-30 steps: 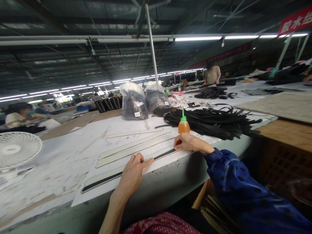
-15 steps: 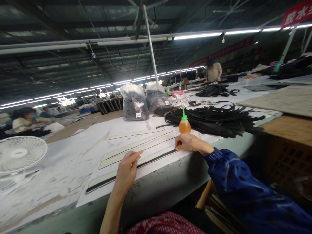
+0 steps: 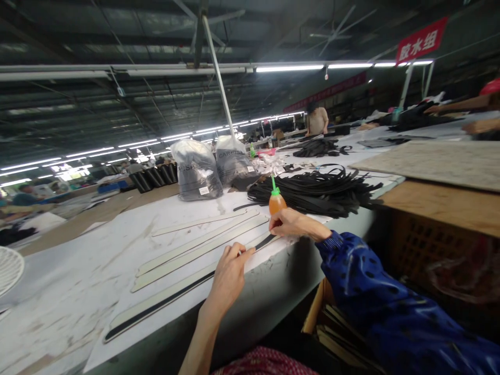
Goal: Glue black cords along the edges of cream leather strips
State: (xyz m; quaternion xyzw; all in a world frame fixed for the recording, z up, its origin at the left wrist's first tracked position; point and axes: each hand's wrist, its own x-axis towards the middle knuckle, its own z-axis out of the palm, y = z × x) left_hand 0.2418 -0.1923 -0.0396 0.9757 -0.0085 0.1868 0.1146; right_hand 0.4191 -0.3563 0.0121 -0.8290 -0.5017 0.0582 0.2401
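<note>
A long cream strip with a black strip laid along it lies near the table's front edge. My left hand presses its fingertips on this strip about its middle. My right hand, in a blue sleeve, pinches the strip's right end. Three more cream strips lie parallel behind it on a white sheet. An orange glue bottle with a green nozzle stands just behind my right hand.
A heap of black strips lies at the right on the table. Two grey plastic bags stand behind. A white fan is at the far left. A wooden bench is at right. Other people work in the distance.
The view has swung to the right, so everything sits further left. My left hand lifted off the strip, then came down on it again further right, nearer my right hand.
</note>
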